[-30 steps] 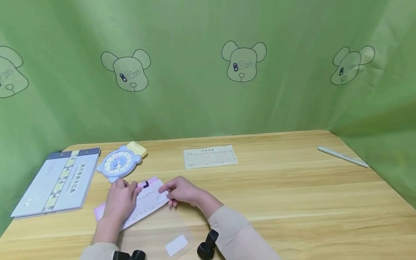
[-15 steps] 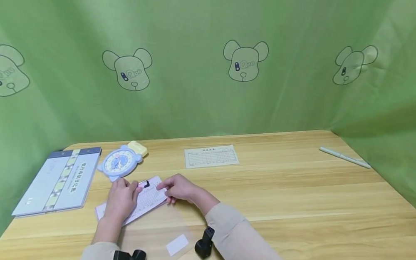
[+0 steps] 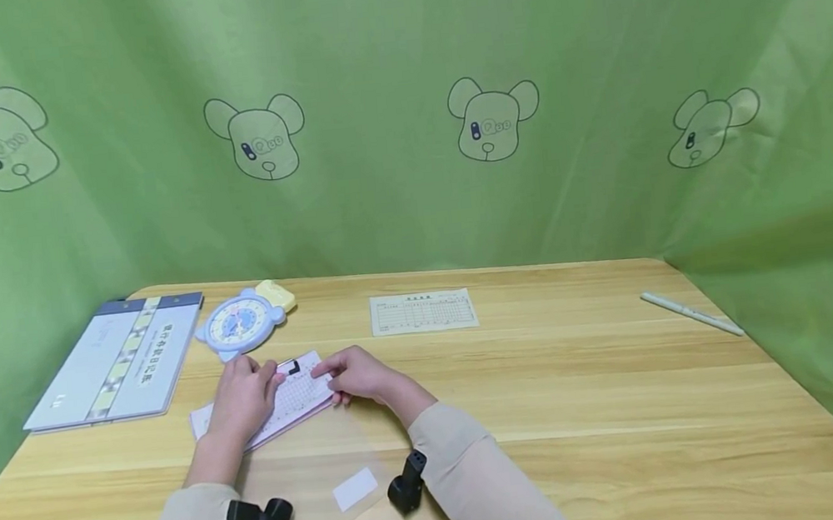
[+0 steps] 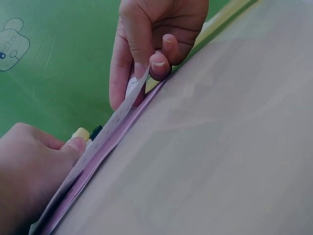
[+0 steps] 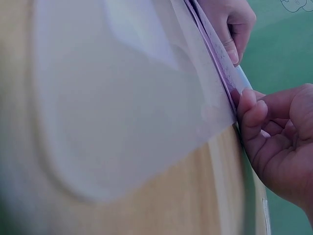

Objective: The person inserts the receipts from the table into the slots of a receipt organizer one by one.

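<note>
Head view shows, lower left of centre, the pink-and-white stack of printed paper slips (image 3: 280, 403) on the wooden table (image 3: 588, 394), left hand (image 3: 240, 397) pinching its clipped end, right hand (image 3: 352, 375) pinching the top sheet's edge, barely lifted, not yet removed.

Matt paper slips (image 3: 287, 398) lie on a smooth, pale wood table (image 3: 586, 377).
</note>
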A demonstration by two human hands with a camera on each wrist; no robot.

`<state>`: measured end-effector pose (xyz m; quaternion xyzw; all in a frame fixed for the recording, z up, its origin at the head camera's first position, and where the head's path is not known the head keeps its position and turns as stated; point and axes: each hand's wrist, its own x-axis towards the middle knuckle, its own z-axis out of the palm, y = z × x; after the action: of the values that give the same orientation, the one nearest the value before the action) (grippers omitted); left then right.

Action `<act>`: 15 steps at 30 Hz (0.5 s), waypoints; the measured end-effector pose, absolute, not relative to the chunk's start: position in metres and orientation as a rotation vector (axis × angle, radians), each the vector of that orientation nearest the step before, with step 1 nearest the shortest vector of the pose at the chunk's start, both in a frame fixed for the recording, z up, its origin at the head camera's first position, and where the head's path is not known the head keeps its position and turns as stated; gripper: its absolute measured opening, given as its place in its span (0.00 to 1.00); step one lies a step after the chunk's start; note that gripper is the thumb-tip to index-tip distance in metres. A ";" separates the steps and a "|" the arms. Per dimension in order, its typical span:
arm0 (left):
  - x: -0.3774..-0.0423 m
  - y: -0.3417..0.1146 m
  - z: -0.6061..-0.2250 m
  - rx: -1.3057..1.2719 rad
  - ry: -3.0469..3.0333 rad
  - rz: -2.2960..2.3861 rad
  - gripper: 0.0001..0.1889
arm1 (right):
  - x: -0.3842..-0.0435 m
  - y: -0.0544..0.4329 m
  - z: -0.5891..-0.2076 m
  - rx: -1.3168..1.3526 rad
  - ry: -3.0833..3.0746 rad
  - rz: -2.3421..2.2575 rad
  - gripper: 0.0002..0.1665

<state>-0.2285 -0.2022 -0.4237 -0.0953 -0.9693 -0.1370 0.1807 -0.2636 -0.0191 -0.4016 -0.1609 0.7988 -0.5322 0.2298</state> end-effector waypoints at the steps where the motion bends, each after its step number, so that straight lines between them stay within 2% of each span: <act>1: -0.229 -0.202 -0.424 -0.268 -2.740 -0.388 0.15 | -0.264 -0.019 -0.401 -0.442 2.199 -1.464 0.18; 15: -0.227 -0.204 -0.425 -0.237 -2.761 -0.441 0.18 | -0.259 -0.015 -0.403 -0.461 2.172 -1.527 0.16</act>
<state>-0.2272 -0.2037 -0.4251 -0.0834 -0.9702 -0.1548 0.1670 -0.2593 -0.0146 -0.4030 -0.1670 0.7858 -0.5527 0.2216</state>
